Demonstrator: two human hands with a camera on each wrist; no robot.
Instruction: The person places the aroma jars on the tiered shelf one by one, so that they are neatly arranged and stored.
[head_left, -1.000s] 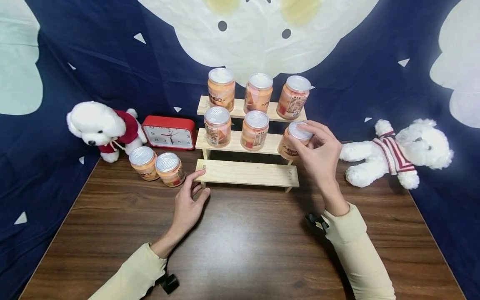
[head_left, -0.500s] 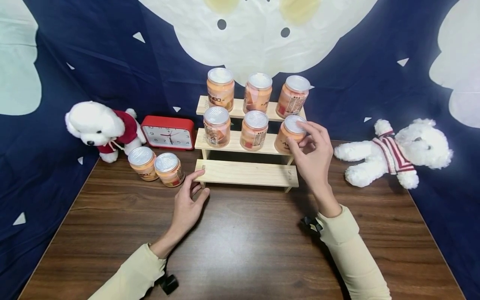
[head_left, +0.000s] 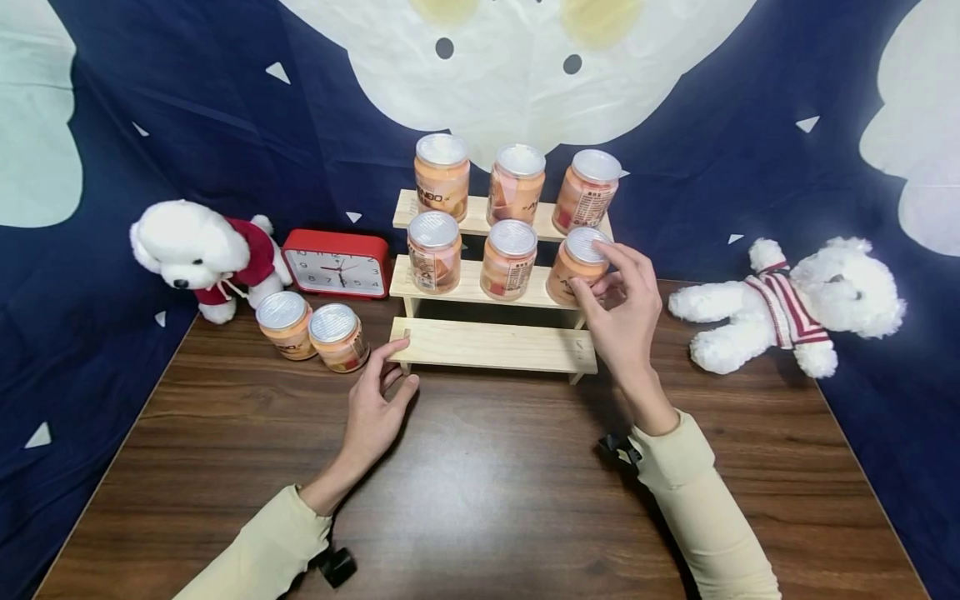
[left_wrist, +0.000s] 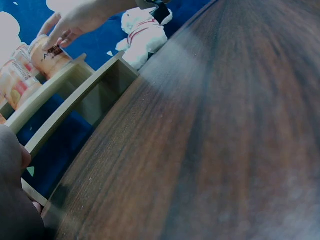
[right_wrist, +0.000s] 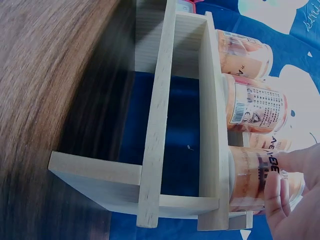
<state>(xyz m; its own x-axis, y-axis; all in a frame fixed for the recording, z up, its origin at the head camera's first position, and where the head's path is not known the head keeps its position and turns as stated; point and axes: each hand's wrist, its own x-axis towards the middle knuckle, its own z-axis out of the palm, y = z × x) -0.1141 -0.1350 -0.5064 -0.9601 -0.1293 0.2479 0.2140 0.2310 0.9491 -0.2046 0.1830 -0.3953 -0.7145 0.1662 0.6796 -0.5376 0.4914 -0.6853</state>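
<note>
My right hand (head_left: pixel 624 312) holds a jar (head_left: pixel 577 271) with a silver lid and orange contents, thumb on its side and fingers by the lid. This jar stands upright at the right end of the middle step of a three-step wooden stand (head_left: pixel 495 346). In the right wrist view its base is against the board, and the fingers (right_wrist: pixel 275 195) lie on its label. My left hand (head_left: pixel 378 412) grips the left end of the lowest step, index finger on top and thumb in front. Two similar jars (head_left: pixel 509 258) share the middle step.
Several more jars (head_left: pixel 517 183) line the top step. Left of the stand, two jars (head_left: pixel 336 336) stand on the brown table (head_left: pixel 480 492) before a red clock (head_left: pixel 337 265) and a white plush dog (head_left: pixel 195 250). Another white plush toy (head_left: pixel 787 308) lies at the right.
The right hand has moved left with its jar, from the step's right edge inward, mostly in the first half second. The left hand has stayed put.
</note>
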